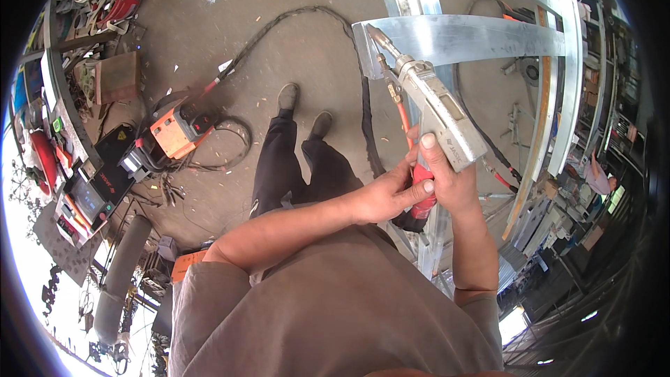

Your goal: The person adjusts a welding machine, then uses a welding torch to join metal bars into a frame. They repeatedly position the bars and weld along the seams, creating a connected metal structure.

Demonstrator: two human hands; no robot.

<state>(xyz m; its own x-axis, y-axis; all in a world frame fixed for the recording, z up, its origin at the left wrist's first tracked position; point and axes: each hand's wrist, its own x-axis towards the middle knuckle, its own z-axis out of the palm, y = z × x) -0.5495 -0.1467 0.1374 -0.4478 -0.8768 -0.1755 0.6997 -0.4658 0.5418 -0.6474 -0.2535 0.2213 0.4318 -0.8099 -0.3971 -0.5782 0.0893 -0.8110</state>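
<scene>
A grey handheld welding gun (438, 107) with a copper nozzle points up-left at the corner of a flat aluminium bar (474, 36) of a metal frame. My right hand (447, 178) grips the gun's red handle, thumb laid up along the grey body. My left hand (391, 195) reaches across from the left and wraps the lower part of the same red handle (423, 204). An orange hose runs along the gun from nozzle to handle. The nozzle tip (375, 32) touches or nearly touches the bar's left end.
A black cable (363, 91) snakes over the concrete floor to an orange welding machine (174, 132). A control unit with a screen (87, 199) stands at the left amid clutter. Upright aluminium frame rails (572, 77) rise at the right. Another person (597, 176) stands far right.
</scene>
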